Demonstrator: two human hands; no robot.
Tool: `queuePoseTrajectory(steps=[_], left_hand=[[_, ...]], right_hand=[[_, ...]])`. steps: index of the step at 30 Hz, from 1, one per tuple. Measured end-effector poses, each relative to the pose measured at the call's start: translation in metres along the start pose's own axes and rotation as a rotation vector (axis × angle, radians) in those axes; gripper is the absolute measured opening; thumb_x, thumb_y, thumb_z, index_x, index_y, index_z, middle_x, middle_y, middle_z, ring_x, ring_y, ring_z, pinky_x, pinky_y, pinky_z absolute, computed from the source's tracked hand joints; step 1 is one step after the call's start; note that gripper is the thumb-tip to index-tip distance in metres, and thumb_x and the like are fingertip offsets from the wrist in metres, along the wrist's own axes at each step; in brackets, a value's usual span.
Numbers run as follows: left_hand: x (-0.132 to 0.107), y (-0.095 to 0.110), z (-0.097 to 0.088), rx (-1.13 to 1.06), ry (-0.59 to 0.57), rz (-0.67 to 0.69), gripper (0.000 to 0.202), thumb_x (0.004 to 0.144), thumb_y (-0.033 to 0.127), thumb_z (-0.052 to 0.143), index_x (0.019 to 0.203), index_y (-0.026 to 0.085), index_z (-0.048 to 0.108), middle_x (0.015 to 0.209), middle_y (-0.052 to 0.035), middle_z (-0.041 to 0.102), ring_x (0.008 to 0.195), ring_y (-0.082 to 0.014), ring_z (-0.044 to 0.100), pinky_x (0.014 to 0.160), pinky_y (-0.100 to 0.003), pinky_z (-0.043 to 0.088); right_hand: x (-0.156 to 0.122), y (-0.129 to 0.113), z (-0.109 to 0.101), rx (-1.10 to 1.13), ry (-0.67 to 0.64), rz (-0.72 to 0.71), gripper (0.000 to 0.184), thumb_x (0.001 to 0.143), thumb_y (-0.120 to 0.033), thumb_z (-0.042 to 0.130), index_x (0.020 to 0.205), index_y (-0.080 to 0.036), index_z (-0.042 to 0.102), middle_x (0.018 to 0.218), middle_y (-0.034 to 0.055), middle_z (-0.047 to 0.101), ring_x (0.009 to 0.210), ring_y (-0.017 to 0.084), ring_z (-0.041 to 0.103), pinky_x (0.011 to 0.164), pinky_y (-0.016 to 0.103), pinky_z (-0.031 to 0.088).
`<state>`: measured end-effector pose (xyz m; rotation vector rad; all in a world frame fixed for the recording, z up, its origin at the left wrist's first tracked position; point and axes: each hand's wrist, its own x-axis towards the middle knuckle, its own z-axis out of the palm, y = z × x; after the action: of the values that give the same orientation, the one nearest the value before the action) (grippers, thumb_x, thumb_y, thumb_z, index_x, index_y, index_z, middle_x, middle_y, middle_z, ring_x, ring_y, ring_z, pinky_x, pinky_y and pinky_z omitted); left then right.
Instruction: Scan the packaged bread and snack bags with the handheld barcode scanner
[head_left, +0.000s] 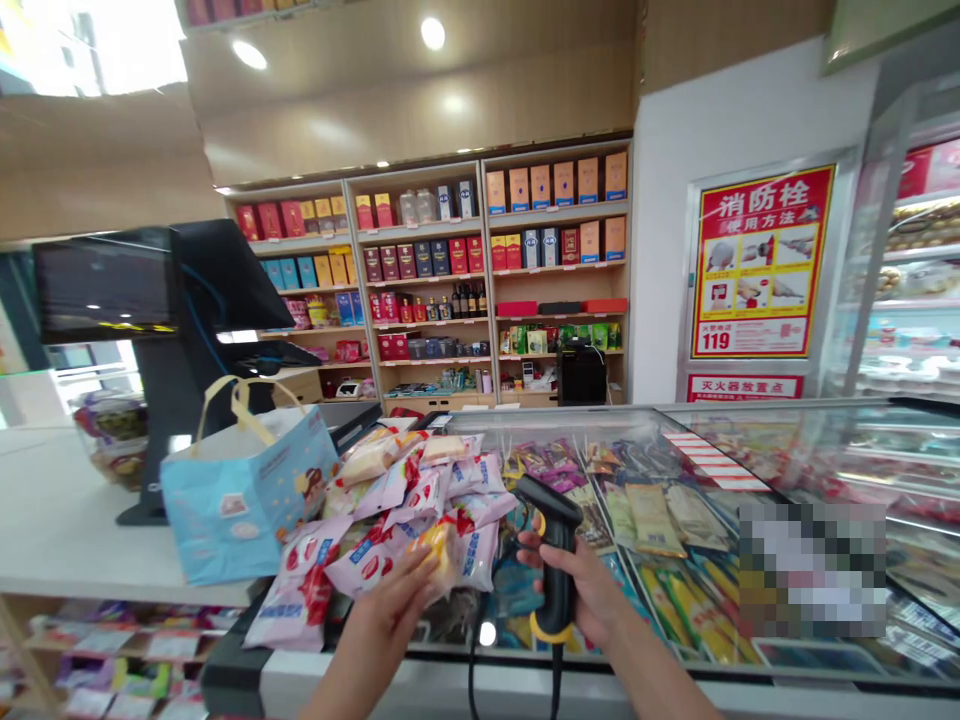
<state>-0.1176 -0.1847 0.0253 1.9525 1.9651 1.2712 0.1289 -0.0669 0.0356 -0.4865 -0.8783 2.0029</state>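
Observation:
My right hand (589,580) is wrapped round the handle of a black and yellow barcode scanner (556,590), its head raised and a cable hanging below. My left hand (397,600) has its fingers closed on a small yellow-and-clear packaged snack (442,555), apparently bread or cake. That packet is over a heap of pink and white snack packets (427,495), piled on the glass at the left end of the freezer. The thumb of my left hand is partly hidden.
Left of the heap stands a light blue shopping bag (225,520) with cream handles. Behind it is a black checkout terminal (187,340) on the white counter (60,520). The glass-topped freezer (660,620) holds wrapped ice creams. Shelves of boxes line the back wall.

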Motion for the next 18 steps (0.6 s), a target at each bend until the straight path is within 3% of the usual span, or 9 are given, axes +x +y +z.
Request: queuePoseTrajectory(steps=[4, 7, 10, 12, 15, 18], left_hand=[[0.012, 0.055, 0.010, -0.898, 0.054, -0.450, 0.039, 0.085, 0.047, 0.056, 0.115, 0.025, 0.066, 0.117, -0.0082, 0.069, 0.108, -0.0291, 0.065, 0.090, -0.044, 0.055], [0.026, 0.086, 0.031, -1.261, 0.089, -0.673, 0.045, 0.086, 0.040, 0.056, 0.126, 0.019, 0.056, 0.115, -0.0117, 0.069, 0.099, -0.0270, 0.068, 0.077, -0.041, 0.059], [0.039, 0.099, 0.047, -1.314, 0.009, -0.721, 0.051, 0.086, 0.045, 0.056, 0.127, 0.016, 0.052, 0.105, -0.0141, 0.071, 0.087, -0.0272, 0.071, 0.063, -0.037, 0.061], [0.046, 0.103, 0.053, -1.264, -0.087, -0.689, 0.054, 0.079, 0.038, 0.067, 0.126, 0.016, 0.053, 0.101, -0.0129, 0.072, 0.082, -0.0267, 0.072, 0.059, -0.034, 0.060], [0.055, 0.109, 0.059, -1.235, -0.169, -0.623, 0.055, 0.068, 0.022, 0.077, 0.119, 0.015, 0.057, 0.099, -0.0120, 0.073, 0.082, -0.0257, 0.072, 0.060, -0.030, 0.059], [0.066, 0.111, 0.065, -1.315, -0.317, -0.614, 0.044, 0.071, 0.022, 0.075, 0.112, 0.014, 0.061, 0.096, -0.0126, 0.073, 0.084, -0.0269, 0.072, 0.062, -0.033, 0.060]], right_hand=[[0.001, -0.001, 0.021, -0.041, -0.057, -0.086, 0.047, 0.045, -0.028, 0.090, 0.085, -0.019, 0.068, 0.089, 0.0060, 0.074, 0.082, 0.025, 0.070, 0.050, 0.024, 0.050], [0.002, -0.009, 0.031, -0.051, -0.058, -0.153, 0.048, 0.049, -0.033, 0.088, 0.090, -0.018, 0.068, 0.081, 0.0055, 0.075, 0.077, 0.026, 0.070, 0.063, 0.033, 0.054], [0.000, -0.024, 0.025, -0.116, 0.067, -0.214, 0.052, 0.046, -0.029, 0.089, 0.093, -0.016, 0.068, 0.078, 0.0040, 0.075, 0.072, 0.025, 0.070, 0.071, 0.038, 0.055], [-0.002, -0.034, 0.016, -0.160, 0.130, -0.233, 0.053, 0.045, -0.029, 0.090, 0.091, -0.016, 0.068, 0.077, 0.0040, 0.075, 0.071, 0.026, 0.070, 0.071, 0.040, 0.055], [-0.005, -0.045, -0.002, -0.222, 0.164, -0.267, 0.051, 0.046, -0.030, 0.089, 0.090, -0.016, 0.069, 0.081, 0.0053, 0.075, 0.076, 0.027, 0.070, 0.072, 0.040, 0.055], [-0.004, -0.051, -0.020, -0.286, 0.163, -0.308, 0.049, 0.048, -0.032, 0.089, 0.091, -0.017, 0.069, 0.087, 0.0060, 0.075, 0.080, 0.027, 0.070, 0.075, 0.040, 0.055]])
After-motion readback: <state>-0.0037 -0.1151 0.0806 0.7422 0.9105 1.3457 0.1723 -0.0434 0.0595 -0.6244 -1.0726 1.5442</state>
